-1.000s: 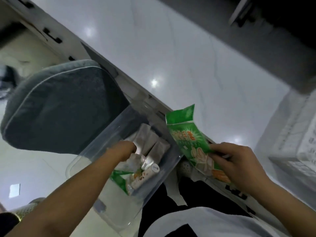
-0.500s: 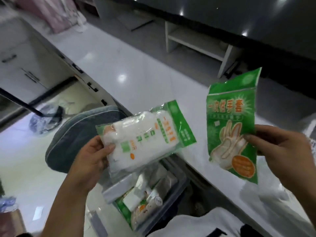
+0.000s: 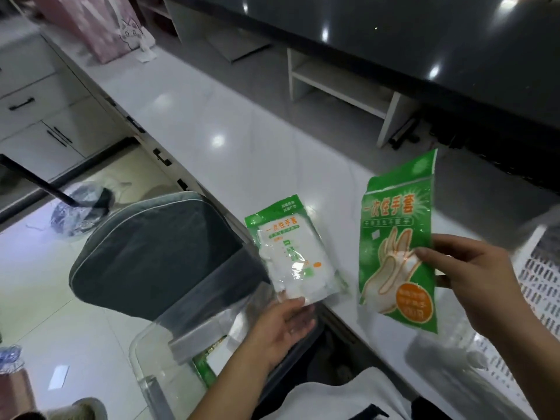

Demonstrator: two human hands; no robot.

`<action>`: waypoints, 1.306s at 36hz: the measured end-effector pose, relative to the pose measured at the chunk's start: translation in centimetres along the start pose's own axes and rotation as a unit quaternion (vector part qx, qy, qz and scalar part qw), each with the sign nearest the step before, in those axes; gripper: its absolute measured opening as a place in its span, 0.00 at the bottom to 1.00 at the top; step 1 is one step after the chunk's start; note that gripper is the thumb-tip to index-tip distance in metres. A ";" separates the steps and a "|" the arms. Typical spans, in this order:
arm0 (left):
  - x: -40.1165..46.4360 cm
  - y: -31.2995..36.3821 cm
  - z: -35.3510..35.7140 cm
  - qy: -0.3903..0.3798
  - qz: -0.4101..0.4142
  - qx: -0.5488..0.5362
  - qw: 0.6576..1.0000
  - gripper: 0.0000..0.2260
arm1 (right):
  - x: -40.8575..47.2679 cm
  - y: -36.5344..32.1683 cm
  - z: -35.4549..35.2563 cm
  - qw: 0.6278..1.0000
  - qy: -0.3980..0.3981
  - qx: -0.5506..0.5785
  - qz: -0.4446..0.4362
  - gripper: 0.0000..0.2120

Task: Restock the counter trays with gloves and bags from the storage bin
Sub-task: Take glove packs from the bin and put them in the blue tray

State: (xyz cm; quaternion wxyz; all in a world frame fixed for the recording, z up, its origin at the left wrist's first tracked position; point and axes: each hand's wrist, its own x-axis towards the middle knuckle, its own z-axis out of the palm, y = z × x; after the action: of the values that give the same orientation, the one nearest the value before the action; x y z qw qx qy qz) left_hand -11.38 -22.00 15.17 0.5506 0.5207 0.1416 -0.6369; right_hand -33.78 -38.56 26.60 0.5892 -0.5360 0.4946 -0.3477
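Observation:
My left hand (image 3: 283, 322) pinches the lower edge of a white and green glove packet (image 3: 292, 256), held above the counter's front edge. My right hand (image 3: 472, 278) grips a larger green glove packet (image 3: 397, 253) with a printed hand on it, upright over the white counter (image 3: 218, 116). Below my left arm stands the clear plastic storage bin (image 3: 169, 350); a green packet (image 3: 203, 366) shows inside it. A white slotted tray (image 3: 542, 286) lies at the right edge of the counter.
A grey padded chair (image 3: 145, 253) stands left of the bin. A white open shelf unit (image 3: 342, 86) sits at the counter's back under a dark raised top. A pink bag (image 3: 100, 25) stands at the far left end. Drawers with black handles line the left.
My left hand came out of the bin with the white and green packet and carried it right, turning it upright near the counter. The right hand's packet rose upright. The view swung up.

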 end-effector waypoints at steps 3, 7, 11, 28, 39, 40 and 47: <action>-0.1 0.3 -1.0 0.001 0.016 0.041 0.999 0.18 | 0.8 0.1 0.9 0.999 -0.039 0.013 0.030 0.10; 0.5 1.9 -2.1 0.022 0.071 0.006 0.997 0.17 | 2.5 -0.3 3.0 0.991 -0.119 0.010 0.067 0.07; 0.7 3.8 -2.1 0.018 0.077 -0.050 0.996 0.13 | 4.8 -0.9 6.1 0.969 -0.221 0.025 0.105 0.12; 1.4 5.0 -0.8 0.013 0.134 0.078 0.988 0.17 | 10.9 6.4 13.6 0.923 -0.200 -0.311 0.104 0.11; 2.7 4.9 -0.7 0.031 0.114 0.055 0.991 0.15 | 12.0 6.4 13.1 0.920 -0.236 -0.243 0.198 0.22; 2.7 4.9 -0.6 0.031 0.112 0.056 0.992 0.15 | 11.9 6.2 13.0 0.920 -0.238 -0.233 0.207 0.20; 1.8 5.0 -1.0 -0.003 0.143 0.087 0.986 0.24 | 9.0 4.4 11.5 0.932 -0.220 -0.133 0.254 0.12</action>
State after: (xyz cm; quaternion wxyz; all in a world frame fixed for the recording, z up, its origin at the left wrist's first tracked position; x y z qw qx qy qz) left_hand -6.37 -24.04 15.27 0.5889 0.5796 0.0077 -0.5632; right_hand -20.87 -42.87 19.71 0.6754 -0.5290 0.5136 0.0095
